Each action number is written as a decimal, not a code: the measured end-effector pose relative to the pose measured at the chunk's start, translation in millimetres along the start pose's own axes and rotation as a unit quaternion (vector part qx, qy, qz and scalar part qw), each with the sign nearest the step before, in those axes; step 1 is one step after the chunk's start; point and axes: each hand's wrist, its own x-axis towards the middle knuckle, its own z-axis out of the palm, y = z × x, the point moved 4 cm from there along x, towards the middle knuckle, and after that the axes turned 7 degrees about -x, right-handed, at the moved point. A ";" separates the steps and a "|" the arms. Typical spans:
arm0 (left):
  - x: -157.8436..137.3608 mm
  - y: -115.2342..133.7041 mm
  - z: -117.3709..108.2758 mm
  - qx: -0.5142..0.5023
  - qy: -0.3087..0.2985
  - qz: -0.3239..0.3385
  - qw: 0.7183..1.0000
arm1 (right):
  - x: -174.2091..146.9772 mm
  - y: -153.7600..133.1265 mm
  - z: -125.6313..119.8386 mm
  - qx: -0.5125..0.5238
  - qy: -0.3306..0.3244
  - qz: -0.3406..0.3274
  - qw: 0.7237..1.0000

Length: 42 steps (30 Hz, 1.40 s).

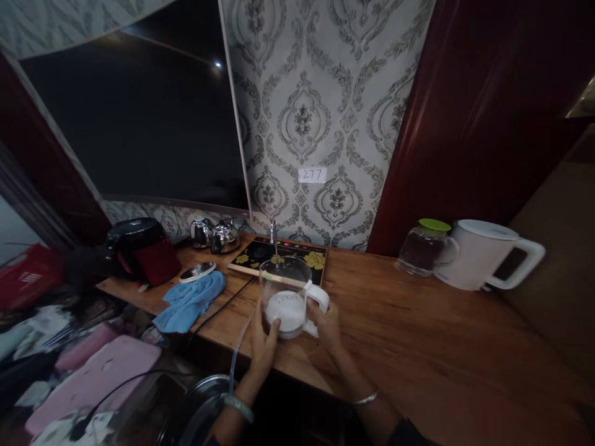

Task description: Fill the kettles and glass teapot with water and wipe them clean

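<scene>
A clear glass kettle with a white handle is held over the front of the wooden table, its top uncovered. My right hand is wrapped round the handle. Against the kettle's lower left side presses my left hand, thumb in front. Whitish, foamy-looking water shows inside near the bottom. Just behind it lies a black electric tea stove with gold flowers and a small red light. Its thin metal spout rises behind the kettle's rim.
Left on the table are a blue cloth, a round lid, shiny metal kettles and a black-and-red appliance. Rightward stand a green-lidded glass jug and a white kettle. A clear hose hangs over the front edge.
</scene>
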 end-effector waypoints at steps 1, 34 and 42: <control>-0.2 0.6 -0.3 0.001 0.001 -0.002 1.000 | -0.3 -0.6 1.3 0.003 0.003 0.002 1.000; -0.5 -3.1 3.0 0.015 0.028 0.010 0.999 | -21.3 42.7 -9.9 -0.095 -0.038 -0.008 0.995; -1.0 -1.2 3.1 0.008 0.028 0.007 1.000 | -20.8 45.2 -7.6 -0.090 -0.038 0.000 0.995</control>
